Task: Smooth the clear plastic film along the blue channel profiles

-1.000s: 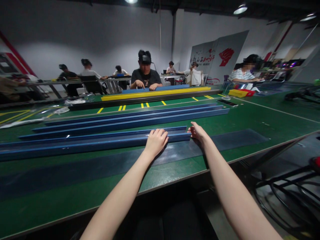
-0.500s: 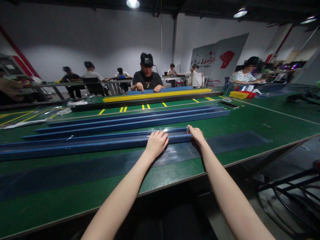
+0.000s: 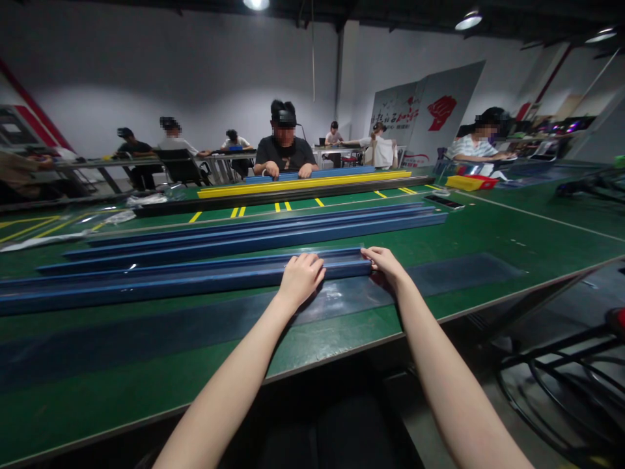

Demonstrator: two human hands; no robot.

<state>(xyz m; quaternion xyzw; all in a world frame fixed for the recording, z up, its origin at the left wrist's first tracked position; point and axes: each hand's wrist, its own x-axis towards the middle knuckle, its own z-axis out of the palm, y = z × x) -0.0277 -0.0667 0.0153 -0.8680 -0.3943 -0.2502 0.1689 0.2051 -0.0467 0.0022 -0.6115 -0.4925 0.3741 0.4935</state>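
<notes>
A long blue channel-shaped strip (image 3: pixel 161 281) lies across the near part of the green table, its left end out of view. My left hand (image 3: pixel 303 277) curls over it near its right end, fingers bent across the top and the near wall. At that right end, my right hand (image 3: pixel 385 264) is closed, thumb and index finger at the far corner and the other fingers below. Whether a clear film is also pinched there, I cannot tell. A flat, see-through plastic strip (image 3: pixel 205 326) lies on the table in front of the channel strip, passing under both wrists.
More blue channel strips (image 3: pixel 254 240) lie just beyond. Past them are a black strip (image 3: pixel 303 197), a yellow strip (image 3: pixel 312 184) and a phone (image 3: pixel 444 202). A co-worker (image 3: pixel 286 153) sits opposite with both hands on another blue strip. The table's near edge (image 3: pixel 336 355) runs before me.
My right index finger has reached slightly left onto the far corner of the strip's end. My left hand keeps its place on the strip. The view has shifted slightly.
</notes>
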